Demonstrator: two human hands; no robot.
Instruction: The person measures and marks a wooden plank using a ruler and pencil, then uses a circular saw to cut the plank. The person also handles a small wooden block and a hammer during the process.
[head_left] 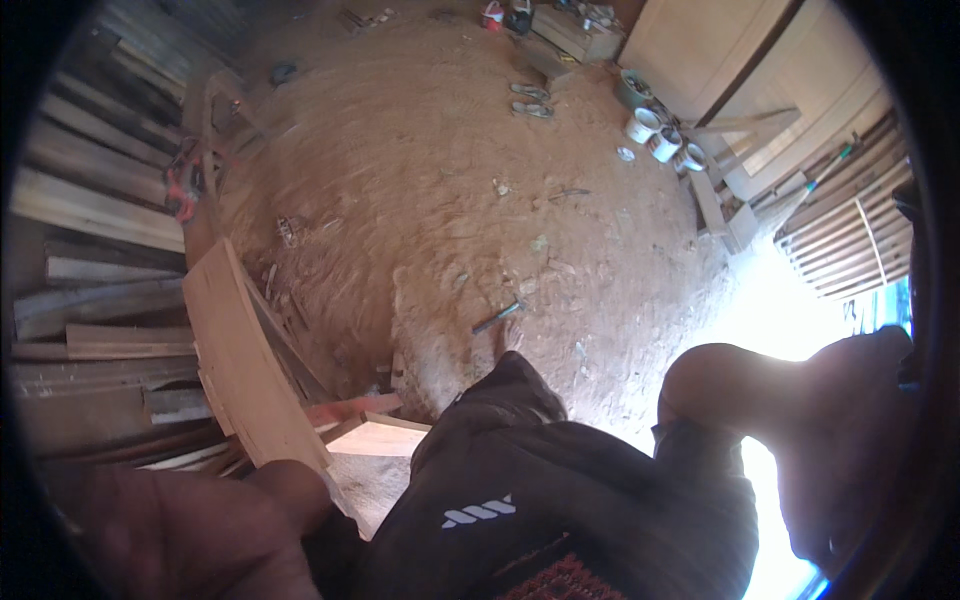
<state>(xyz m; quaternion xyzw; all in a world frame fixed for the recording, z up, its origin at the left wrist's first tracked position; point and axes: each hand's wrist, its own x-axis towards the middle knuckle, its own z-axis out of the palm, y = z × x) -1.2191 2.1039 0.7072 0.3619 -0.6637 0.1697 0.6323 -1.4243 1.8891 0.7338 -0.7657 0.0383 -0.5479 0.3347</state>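
Blown-out glare at lower right, dim motion-blurred left, fisheye-bent dark rim.

The floor [420, 170] was bare reddish earth, matt and rough, strewn with chips. A pale wooden board [245, 360] beside the left arm looked freshly sawn, smooth and unvarnished. The stacked planks [90, 200] at the left were greyer, weathered wood. The trousers [560, 500] were dark matt cloth with a small white print. The tins [660, 135] looked like paint-smeared metal. The panels [700, 50] at the top right were light, smooth wood.

Bare dirt floor [440, 180] ahead; stacked planks [90, 210] crowd left.
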